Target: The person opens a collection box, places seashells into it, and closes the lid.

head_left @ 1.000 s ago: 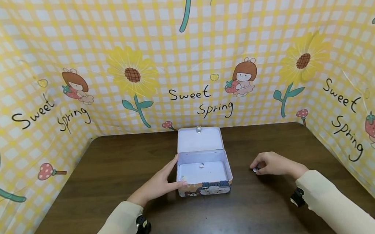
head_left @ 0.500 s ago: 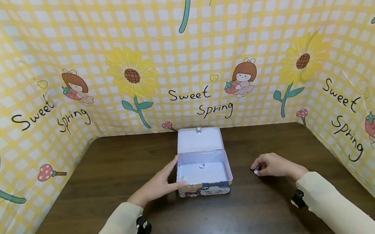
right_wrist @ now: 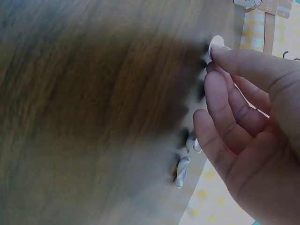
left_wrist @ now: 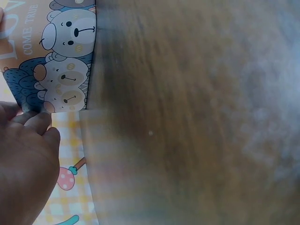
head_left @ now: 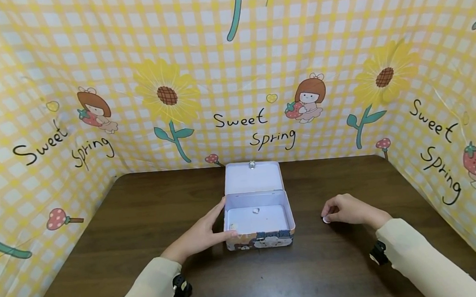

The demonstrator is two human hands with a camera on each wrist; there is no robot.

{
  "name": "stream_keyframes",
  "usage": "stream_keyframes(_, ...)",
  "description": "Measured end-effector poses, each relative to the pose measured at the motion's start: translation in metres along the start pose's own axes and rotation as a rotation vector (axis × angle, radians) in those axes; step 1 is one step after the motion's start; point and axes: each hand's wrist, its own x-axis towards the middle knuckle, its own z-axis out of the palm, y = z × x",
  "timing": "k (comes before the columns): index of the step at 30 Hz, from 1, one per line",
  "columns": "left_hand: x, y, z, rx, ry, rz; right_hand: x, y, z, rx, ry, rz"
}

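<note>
Left hand (head_left: 199, 239) spreads thumb from fingers, gripping the left end of an open tin box (head_left: 274, 240), probably stiff and light, best held by its walls; right of it, well apart, the right hand (head_left: 346, 208) pinches a small white disc (right_wrist: 216, 42) near the counter (head_left: 149, 193); likely light, hard and slippery, best taken by its edge.

- 1 box (head_left: 272, 240)
- 2 hands (head_left: 199, 236)
- 2 sleeves (head_left: 146, 288)
- 2 black wrist cameras (head_left: 183, 288)
- 1 little white round thing (right_wrist: 216, 41)
- At least 2 shiny bits (right_wrist: 182, 171)
- 1 brown surface (head_left: 299, 281)
- 3 girl pictures (head_left: 307, 98) on the cloth (head_left: 215, 71)
</note>
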Motion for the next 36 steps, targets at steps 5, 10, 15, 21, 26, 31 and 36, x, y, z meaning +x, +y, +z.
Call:
stream_keyframes(5,0.000,0.000,0.000,-0.001,-0.005,0.000,0.001,0.000,-0.001,-0.002,-0.003,0.006)
stream_keyframes(10,0.000,0.000,0.000,-0.003,-0.005,0.002,0.004,-0.004,-0.004,0.003,-0.004,-0.004)
stream_keyframes(15,0.000,0.001,0.000,-0.005,-0.005,0.003,0.007,-0.011,-0.010,-0.003,-0.004,-0.026)
stream_keyframes(21,-0.002,0.002,-0.001,-0.003,0.000,-0.003,0.013,-0.020,-0.019,-0.010,-0.011,-0.033)
stream_keyframes(26,-0.002,0.002,-0.001,-0.007,0.003,-0.001,0.019,-0.032,-0.027,-0.010,-0.006,-0.032)
stream_keyframes(31,-0.001,0.001,-0.001,-0.002,0.001,0.002,0.025,-0.044,-0.032,-0.016,0.001,-0.062)
stream_keyframes(36,-0.001,0.001,0.001,-0.001,-0.002,0.002,0.032,-0.056,-0.036,-0.053,0.020,-0.119)
